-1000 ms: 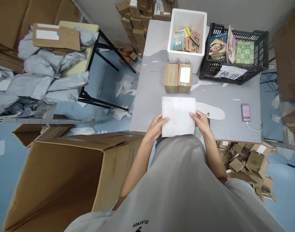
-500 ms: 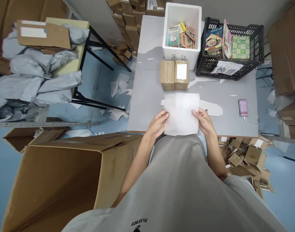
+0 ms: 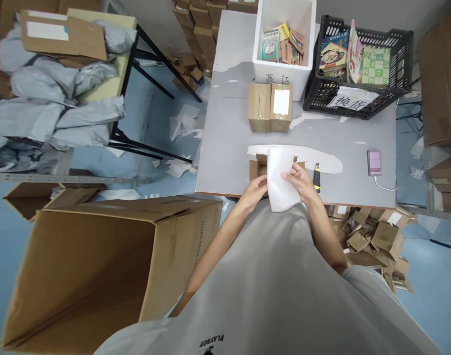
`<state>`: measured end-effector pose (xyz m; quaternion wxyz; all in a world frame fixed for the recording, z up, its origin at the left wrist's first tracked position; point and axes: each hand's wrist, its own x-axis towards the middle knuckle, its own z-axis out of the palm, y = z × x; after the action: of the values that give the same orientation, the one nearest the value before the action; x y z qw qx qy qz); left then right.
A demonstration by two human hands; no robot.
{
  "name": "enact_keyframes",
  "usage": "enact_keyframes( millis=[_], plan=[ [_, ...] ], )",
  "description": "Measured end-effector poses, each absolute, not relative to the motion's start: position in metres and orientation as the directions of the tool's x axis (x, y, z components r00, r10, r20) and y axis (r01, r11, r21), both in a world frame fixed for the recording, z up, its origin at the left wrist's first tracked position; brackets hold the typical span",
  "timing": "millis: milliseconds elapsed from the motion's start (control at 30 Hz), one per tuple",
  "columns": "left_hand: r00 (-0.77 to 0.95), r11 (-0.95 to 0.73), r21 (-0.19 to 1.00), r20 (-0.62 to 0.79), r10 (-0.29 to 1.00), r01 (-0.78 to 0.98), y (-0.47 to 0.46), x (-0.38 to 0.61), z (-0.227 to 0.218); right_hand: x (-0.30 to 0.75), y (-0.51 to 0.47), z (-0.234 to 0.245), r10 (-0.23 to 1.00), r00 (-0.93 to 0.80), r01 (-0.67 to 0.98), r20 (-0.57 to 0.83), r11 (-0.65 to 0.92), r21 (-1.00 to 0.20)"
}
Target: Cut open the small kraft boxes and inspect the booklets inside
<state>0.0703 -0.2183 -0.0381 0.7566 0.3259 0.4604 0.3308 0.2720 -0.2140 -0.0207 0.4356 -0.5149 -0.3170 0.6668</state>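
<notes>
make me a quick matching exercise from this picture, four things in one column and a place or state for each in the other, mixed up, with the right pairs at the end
Things
1. white sheet
2. utility knife
3. phone
4. black crate

Places and states
a. has a white cable running from its near end
b. stands on the table with books inside
c. in the grip of the right hand
d. black and yellow, lying just beyond the right hand's outer side

Right pairs: 1-c, 2-d, 3-a, 4-b
</notes>
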Motion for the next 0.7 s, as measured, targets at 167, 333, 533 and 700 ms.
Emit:
enact_keyframes(
  millis=[167, 333, 533, 700],
  plan=[
    [0.259, 0.455, 0.879, -0.410, 0.875, -0.145, -0.217, 0.063, -0.042, 0.281, -0.204, -0.033, 0.953, 0.155, -0.170, -0.259, -0.233, -0.958],
    [0.109, 0.340, 0.940, -0.337, 0.935, -0.010, -0.208, 0.048, -0.057, 0.288, -0.189, -0.039, 0.978, 0.205, 0.170, -0.031, -0.067, -0.983],
    [-0.013, 0.299, 0.954, -0.299, 0.954, 0.008, -0.199, 0.027, -0.078, 0.279, -0.179, -0.046, 0.992, -0.108, 0.676, 0.070, 0.125, -0.726],
    [-0.023, 0.314, 0.949, -0.313, 0.949, 0.038, -0.194, 0.026, -0.085, 0.261, -0.169, -0.064, 0.917, -0.323, 0.903, -0.235, 0.225, -0.365]
  ],
)
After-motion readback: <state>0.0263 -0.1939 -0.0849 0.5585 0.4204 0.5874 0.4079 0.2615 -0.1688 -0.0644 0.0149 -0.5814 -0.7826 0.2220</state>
